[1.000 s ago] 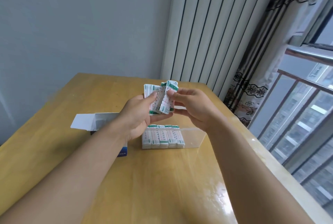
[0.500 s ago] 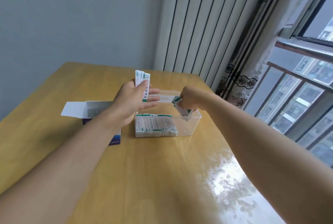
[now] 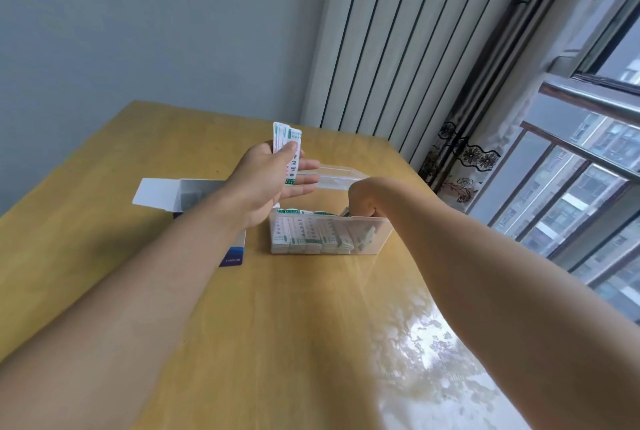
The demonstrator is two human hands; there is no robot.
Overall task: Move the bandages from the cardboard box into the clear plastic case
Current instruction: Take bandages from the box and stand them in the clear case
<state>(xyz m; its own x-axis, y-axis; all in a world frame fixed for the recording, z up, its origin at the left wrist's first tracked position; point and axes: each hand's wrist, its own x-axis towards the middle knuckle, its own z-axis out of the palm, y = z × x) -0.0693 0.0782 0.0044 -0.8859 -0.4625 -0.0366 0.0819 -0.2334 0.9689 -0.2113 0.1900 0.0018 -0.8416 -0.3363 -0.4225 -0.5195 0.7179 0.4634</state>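
Dipped deeper into clear plastic case, right hand pinching bandages; left hand gripping spare stack. Best slotted upright beside filed row.

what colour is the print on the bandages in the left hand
Green bands on white wrappers, with dark lettering, on the bandages held in the left hand; head view.

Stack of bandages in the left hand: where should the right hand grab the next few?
Probably the free top ends of the bandage stack, pinched across the flat faces, coming from the right. The left hand covers the lower part with its thumb, and only the top stands clear.
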